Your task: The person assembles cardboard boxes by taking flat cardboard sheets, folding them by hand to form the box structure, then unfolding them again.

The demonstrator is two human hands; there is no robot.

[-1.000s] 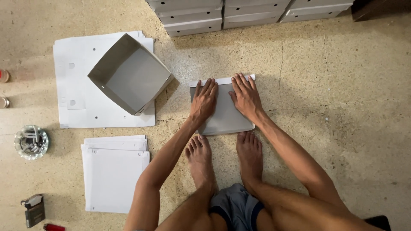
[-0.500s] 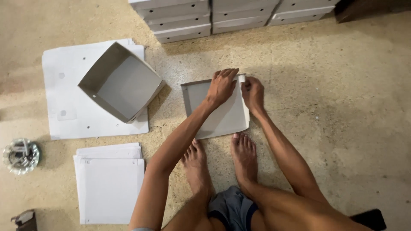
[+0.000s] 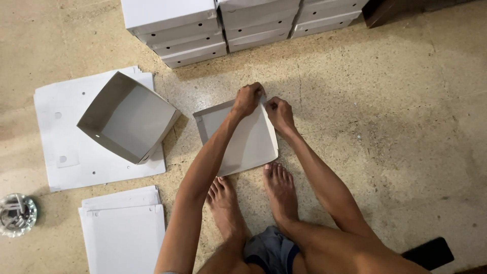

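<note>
A flat grey-white cardboard sheet (image 3: 248,144) lies on the floor in front of my bare feet, with its side flaps partly raised. My left hand (image 3: 247,99) and my right hand (image 3: 278,111) meet at its far right corner and pinch the card there, fingers curled around the folded edge. To the left stands a folded open box (image 3: 127,119), grey inside, tilted on a larger flat white sheet (image 3: 61,147).
Stacks of finished white boxes (image 3: 203,30) line the far side. A pile of flat white sheets (image 3: 122,228) lies at the near left, a round glass ashtray (image 3: 16,214) at the far left edge. A dark object (image 3: 426,252) sits at the lower right.
Both hands went from pressing flat on the sheet's far edge to gripping its far right corner, and the flaps have risen. The view shifted slightly right.
</note>
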